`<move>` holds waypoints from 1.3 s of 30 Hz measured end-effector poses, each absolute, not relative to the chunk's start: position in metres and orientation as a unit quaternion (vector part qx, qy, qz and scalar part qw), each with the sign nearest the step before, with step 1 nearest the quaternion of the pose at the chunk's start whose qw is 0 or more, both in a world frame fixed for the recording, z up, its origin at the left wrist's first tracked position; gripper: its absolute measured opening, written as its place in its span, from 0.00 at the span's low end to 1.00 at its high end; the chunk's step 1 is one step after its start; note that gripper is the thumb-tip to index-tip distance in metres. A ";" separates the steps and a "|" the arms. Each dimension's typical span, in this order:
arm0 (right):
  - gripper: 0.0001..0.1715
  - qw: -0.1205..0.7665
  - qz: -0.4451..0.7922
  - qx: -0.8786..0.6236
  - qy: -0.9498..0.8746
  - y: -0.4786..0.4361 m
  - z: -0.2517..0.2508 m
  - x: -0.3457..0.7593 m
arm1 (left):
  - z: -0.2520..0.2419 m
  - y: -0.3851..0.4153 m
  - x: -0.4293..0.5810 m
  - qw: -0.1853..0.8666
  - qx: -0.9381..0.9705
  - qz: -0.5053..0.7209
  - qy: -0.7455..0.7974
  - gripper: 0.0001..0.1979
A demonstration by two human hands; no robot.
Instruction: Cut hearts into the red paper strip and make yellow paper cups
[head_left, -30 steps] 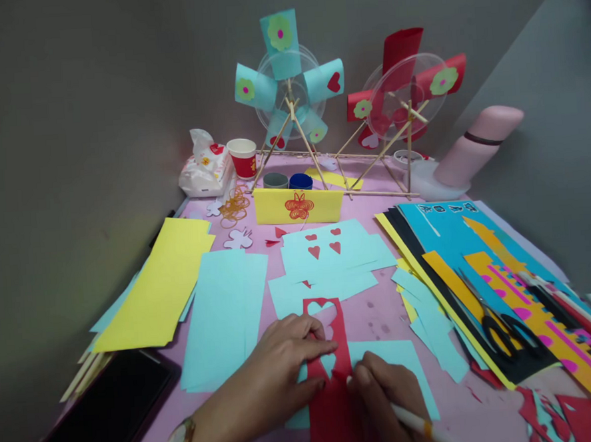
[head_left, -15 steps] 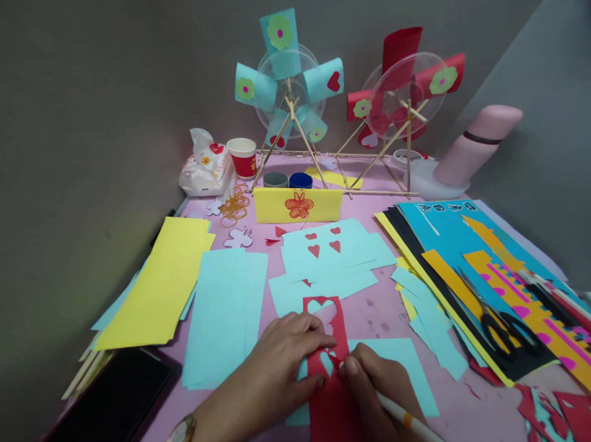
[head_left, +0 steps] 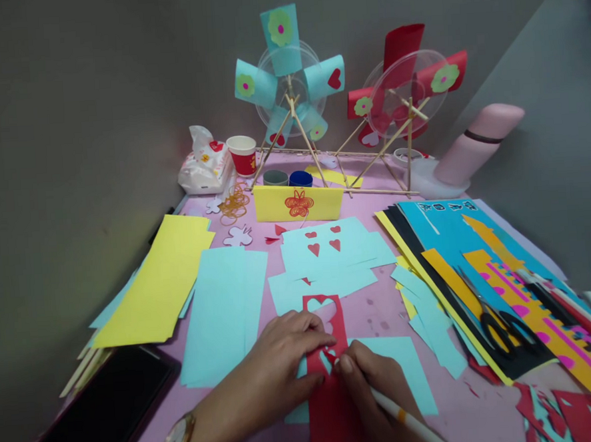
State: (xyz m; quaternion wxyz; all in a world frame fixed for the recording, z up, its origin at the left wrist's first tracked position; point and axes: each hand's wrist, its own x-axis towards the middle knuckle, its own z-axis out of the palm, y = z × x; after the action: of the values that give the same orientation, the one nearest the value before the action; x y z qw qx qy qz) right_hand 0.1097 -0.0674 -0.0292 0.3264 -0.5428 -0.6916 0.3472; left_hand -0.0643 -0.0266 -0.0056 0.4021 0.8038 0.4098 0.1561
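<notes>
A red paper strip (head_left: 331, 405) with heart-shaped holes lies on the pink table near me. My left hand (head_left: 284, 365) presses it flat, fingers spread over its left side. My right hand (head_left: 373, 389) is closed around a white craft knife (head_left: 413, 424) whose tip meets the strip at a heart cut-out. A light blue sheet (head_left: 409, 367) lies under the strip. Beyond it, several small red hearts (head_left: 324, 242) rest on more light blue paper.
Yellow sheets (head_left: 159, 282) and light blue sheets (head_left: 225, 312) lie to the left, a dark tablet (head_left: 102, 419) at the near left. Black scissors (head_left: 507, 328) rest on coloured card at the right. Two paper wheel models (head_left: 291, 81) stand at the back, beside a red cup (head_left: 243, 154).
My right hand and the knife have slid slightly left and up along the red strip. The left hand has stayed pressed on the paper.
</notes>
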 end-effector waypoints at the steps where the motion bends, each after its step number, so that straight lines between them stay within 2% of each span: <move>1: 0.20 0.327 0.344 -0.543 -0.693 -0.067 -0.029 0.110 | -0.006 -0.027 -0.064 0.403 0.804 0.156 0.410 0.20; 8: 0.19 0.312 0.327 -0.531 -0.717 -0.067 -0.031 0.111 | -0.009 -0.025 -0.064 0.401 0.807 0.156 0.405 0.21; 17: 0.18 0.299 0.363 -0.525 -0.709 -0.067 -0.030 0.112 | -0.005 -0.026 -0.064 0.402 0.806 0.148 0.408 0.20; 27: 0.19 0.304 0.396 -0.533 -0.683 -0.069 -0.025 0.112 | -0.005 -0.026 -0.065 0.403 0.807 0.147 0.407 0.19; 39: 0.21 0.324 0.394 -0.524 -0.682 -0.070 -0.023 0.114 | -0.007 -0.026 -0.065 0.405 0.805 0.143 0.409 0.23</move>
State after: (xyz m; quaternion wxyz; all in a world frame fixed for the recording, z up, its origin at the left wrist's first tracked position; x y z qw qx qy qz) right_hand 0.1144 -0.0703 -0.0233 0.3241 -0.5240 -0.6820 0.3941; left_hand -0.0646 -0.0258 -0.0068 0.4052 0.8053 0.4085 0.1431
